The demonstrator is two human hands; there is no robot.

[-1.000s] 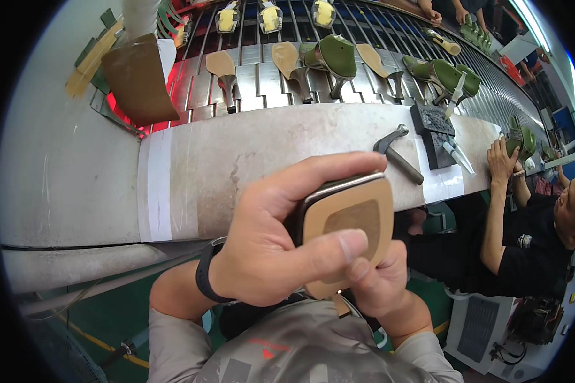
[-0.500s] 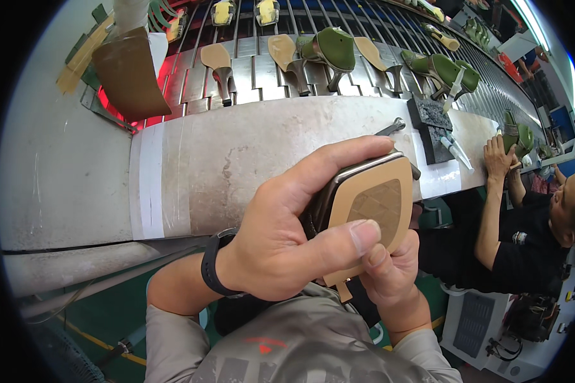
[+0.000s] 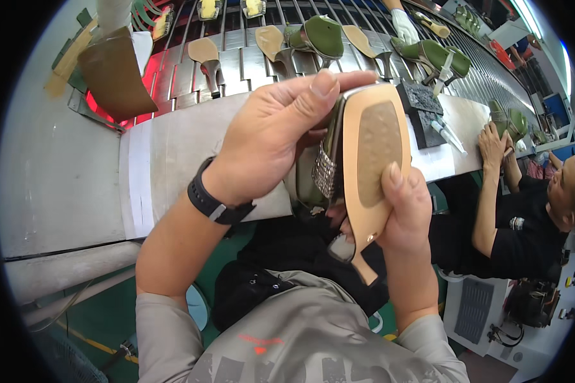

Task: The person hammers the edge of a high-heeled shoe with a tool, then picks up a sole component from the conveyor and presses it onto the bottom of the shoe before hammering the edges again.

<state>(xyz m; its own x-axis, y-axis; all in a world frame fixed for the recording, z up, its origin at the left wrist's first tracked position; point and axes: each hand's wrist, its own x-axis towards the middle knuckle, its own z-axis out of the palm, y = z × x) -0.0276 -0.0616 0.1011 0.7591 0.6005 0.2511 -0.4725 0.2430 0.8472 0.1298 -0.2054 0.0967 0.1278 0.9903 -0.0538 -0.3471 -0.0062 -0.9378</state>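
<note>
A high-heeled shoe (image 3: 378, 159) is held up between my hands, its tan sole facing me and its heel end pointing down. Dark green upper material and a glittering strap (image 3: 324, 171) show along its left side. My left hand (image 3: 268, 127), wearing a black wristband, is closed about the toe end, thumb along the upper edge. Lower on the right side of the sole, my right hand (image 3: 405, 210) grips the shoe with its thumb on the sole's edge; its other fingers are mostly hidden behind it.
A pale bench (image 3: 185, 159) lies beneath, with a black block (image 3: 423, 118) and a syringe (image 3: 449, 137). Beyond, a slatted conveyor carries tan soles with heels (image 3: 206, 60) and green shoes (image 3: 319, 35). A brown board (image 3: 116, 80) stands left. A co-worker (image 3: 524, 210) handles a green shoe at right.
The shoe has risen and turned, showing more of its sole and the glittering strap. My left thumb has left the sole for the toe edge. A white-gloved hand has appeared at the conveyor.
</note>
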